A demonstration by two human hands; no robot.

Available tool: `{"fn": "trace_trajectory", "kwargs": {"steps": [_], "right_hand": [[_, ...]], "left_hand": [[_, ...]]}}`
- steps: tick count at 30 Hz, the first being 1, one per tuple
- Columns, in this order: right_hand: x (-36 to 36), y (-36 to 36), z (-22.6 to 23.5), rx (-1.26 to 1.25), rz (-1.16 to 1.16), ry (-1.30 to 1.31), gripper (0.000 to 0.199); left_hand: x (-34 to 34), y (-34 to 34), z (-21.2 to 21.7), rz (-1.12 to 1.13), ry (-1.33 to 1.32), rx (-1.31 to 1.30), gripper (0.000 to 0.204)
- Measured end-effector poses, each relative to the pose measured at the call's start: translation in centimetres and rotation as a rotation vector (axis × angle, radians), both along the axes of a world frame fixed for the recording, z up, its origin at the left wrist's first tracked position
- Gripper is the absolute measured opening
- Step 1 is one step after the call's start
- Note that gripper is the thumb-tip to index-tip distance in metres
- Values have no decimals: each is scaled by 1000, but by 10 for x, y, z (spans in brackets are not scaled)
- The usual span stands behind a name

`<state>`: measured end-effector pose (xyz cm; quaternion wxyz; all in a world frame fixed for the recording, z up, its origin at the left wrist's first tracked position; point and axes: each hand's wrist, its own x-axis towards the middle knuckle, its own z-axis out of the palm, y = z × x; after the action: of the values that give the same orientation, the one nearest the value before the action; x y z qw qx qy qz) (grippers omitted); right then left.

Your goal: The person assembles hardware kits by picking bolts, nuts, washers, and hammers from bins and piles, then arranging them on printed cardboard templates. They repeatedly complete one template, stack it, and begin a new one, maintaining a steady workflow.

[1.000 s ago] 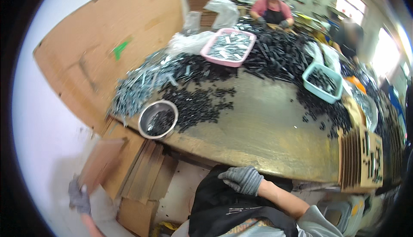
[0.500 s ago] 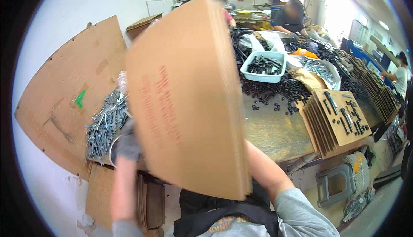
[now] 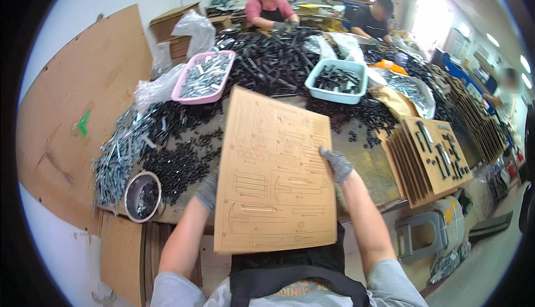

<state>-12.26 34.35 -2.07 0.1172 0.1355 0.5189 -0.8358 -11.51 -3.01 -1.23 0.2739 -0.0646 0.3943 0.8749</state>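
Note:
Upright and tilted in front of me is a brown cardboard sheet (image 3: 267,187), printed with line drawings of tools and hardware. My left hand (image 3: 208,191), in a grey glove, grips its left edge, its fingers partly hidden behind the cardboard. On the right edge, my gloved right hand (image 3: 336,165) is closed with the thumb side in view. From this angle I cannot tell whether one sheet or several are held together. Beside my left forearm, a round metal bowl (image 3: 129,198) with small black parts sits at the table's near edge.
Grey metal pieces (image 3: 114,159) and small black parts (image 3: 175,167) lie to the left. A pink tray (image 3: 181,92) and a blue tray (image 3: 337,98) hold hardware. Stacked cardboard (image 3: 426,165) bearing parts stands right, above a grey stool (image 3: 409,240). Co-workers (image 3: 273,14) sit across the table (image 3: 370,179).
The cardboard has turned from a side with red print to the side with line drawings, and has dropped lower. My left hand has moved right along with it. The pink tray has come into view.

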Motion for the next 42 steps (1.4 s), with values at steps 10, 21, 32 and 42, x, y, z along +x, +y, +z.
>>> {"fn": "trace_trajectory", "kwargs": {"steps": [10, 21, 32, 42], "right_hand": [[-15, -29, 0, 1462, 197, -40, 71], [-32, -47, 30, 1791, 478, -45, 62], [-41, 6, 27, 1614, 239, 112, 54], [-130, 177, 36, 1940, -145, -434, 60]], "left_hand": [[38, -19, -2, -90, 642, -1501, 68], [44, -5, 24, -169, 608, -1697, 68], [-3, 41, 44, -209, 981, -1869, 75], [-1, 58, 23, -409, 1087, -1738, 67]]}}
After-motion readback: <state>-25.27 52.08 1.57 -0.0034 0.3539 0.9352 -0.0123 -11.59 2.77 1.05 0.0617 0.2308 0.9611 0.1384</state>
